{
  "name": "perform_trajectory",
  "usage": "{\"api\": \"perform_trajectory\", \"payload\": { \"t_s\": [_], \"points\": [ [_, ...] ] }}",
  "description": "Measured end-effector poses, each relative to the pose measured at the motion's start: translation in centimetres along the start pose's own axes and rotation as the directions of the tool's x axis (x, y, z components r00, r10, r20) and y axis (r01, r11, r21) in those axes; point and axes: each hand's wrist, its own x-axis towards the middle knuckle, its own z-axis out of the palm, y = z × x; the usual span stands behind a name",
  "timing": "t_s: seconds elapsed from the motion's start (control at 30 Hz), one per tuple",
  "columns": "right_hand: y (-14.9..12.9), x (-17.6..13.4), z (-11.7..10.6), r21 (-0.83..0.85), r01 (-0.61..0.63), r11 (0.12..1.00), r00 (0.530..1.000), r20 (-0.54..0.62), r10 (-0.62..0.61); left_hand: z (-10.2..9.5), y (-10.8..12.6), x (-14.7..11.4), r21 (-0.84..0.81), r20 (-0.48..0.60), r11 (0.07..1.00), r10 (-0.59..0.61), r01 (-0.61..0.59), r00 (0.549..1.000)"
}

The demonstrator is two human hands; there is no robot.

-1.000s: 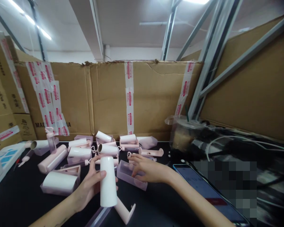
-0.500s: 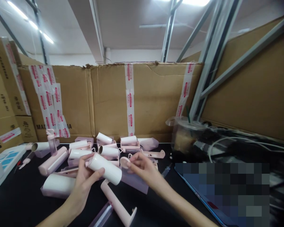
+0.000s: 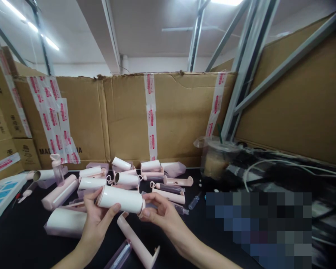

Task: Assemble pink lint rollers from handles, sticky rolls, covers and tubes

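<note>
My left hand (image 3: 95, 218) is closed around a white lint roller roll (image 3: 118, 199), thumb along its front. The roll lies nearly level. At its right end, my right hand (image 3: 166, 216) pinches a pink round end cap (image 3: 142, 208), which is against the roll's rim; whether it sits inside cannot be seen. Below the hands lies a pink roller holder (image 3: 137, 239), and beside it a clear purplish cover (image 3: 120, 254). Just left of my left hand rests a larger white roll (image 3: 65, 221) in a clear cover.
Several white rolls and pink holders lie behind the hands, such as a white roll (image 3: 127, 179). A pink bottle-shaped piece (image 3: 57, 170) stands at left. An iced drink cup (image 3: 217, 160), cables (image 3: 268, 161) and a small screwdriver (image 3: 194, 201) are at right. Cardboard (image 3: 123, 116) walls the back.
The pink cap in my right hand has moved left and down onto the roll's right end. The roll has turned from slanting to nearly level. The view has shifted slightly.
</note>
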Motion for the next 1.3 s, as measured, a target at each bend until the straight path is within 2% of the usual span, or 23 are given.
{"api": "perform_trajectory", "payload": {
  "t_s": [0.1, 0.27, 0.4, 0.5, 0.63, 0.73, 0.87, 0.93, 1.0, 1.1, 1.2, 1.23, 1.3],
  "points": [
    [0.1, 0.1, 0.0, -0.042, 0.026, 0.999, 0.998, -0.049, -0.028, 0.5, -0.3, -0.6, -0.024, -0.016, 1.000, 0.009, -0.009, 1.000],
    [0.5, -0.1, 0.4, -0.053, 0.071, 0.996, 0.993, -0.090, -0.075, 0.6, -0.4, -0.7, -0.012, 0.016, 1.000, 0.028, -0.027, 0.999],
    [0.9, -0.5, 0.7, -0.028, 0.132, 0.991, 0.989, -0.057, -0.133, 0.1, 0.1, 0.1, -0.027, 0.079, 0.999, -0.027, 0.030, 0.996],
    [0.7, -1.0, 0.7, -0.184, 0.162, 0.970, 0.984, -0.045, -0.172, 0.0, -0.1, 0.0, -0.043, 0.185, 0.990, -0.127, 0.138, 0.974],
    [-0.3, -1.3, 0.0, -0.416, 0.176, 0.892, 0.981, -0.005, -0.196, 0.2, -1.1, -0.9, -0.066, 0.297, 0.949, -0.277, 0.310, 0.914],
    [-0.9, -1.0, -0.5, -0.430, 0.176, 0.886, 0.984, 0.060, -0.166, 0.2, -1.5, -0.9, -0.072, 0.283, 0.960, -0.242, 0.272, 0.928],
    [-0.6, -0.6, -0.6, -0.318, 0.170, 0.933, 0.975, 0.195, -0.112, -0.6, -1.6, 0.6, 0.139, 0.175, 0.987, -0.098, 0.074, 0.980],
    [-0.1, -0.5, -0.5, -0.258, 0.110, 0.960, 0.980, 0.187, -0.063, -1.2, -1.8, 1.3, 0.266, 0.149, 0.964, -0.058, 0.017, 0.987],
    [0.3, -0.5, -0.3, -0.200, 0.000, 0.980, 0.992, 0.123, 0.025, -1.4, -2.0, 1.5, 0.347, 0.143, 0.938, -0.037, -0.016, 0.989],
    [0.4, -0.7, -0.2, -0.044, -0.145, 0.988, 0.983, 0.103, 0.149, -1.3, -1.7, 1.3, 0.311, 0.190, 0.950, -0.059, -0.003, 0.980],
    [-0.2, -0.9, -0.2, 0.131, -0.198, 0.971, 0.972, 0.154, 0.177, -1.0, -0.9, 1.2, 0.165, 0.305, 0.980, -0.158, 0.112, 0.939],
    [-0.5, -0.9, -0.3, 0.169, -0.205, 0.964, 0.971, 0.162, 0.178, -1.0, -0.6, 1.3, 0.162, 0.329, 0.980, -0.160, 0.111, 0.931],
    [-1.2, -0.7, -0.7, 0.209, -0.193, 0.959, 0.976, 0.143, 0.165, -1.2, -0.3, 1.6, 0.324, 0.349, 0.946, -0.097, -0.023, 0.932]
  ]
}}
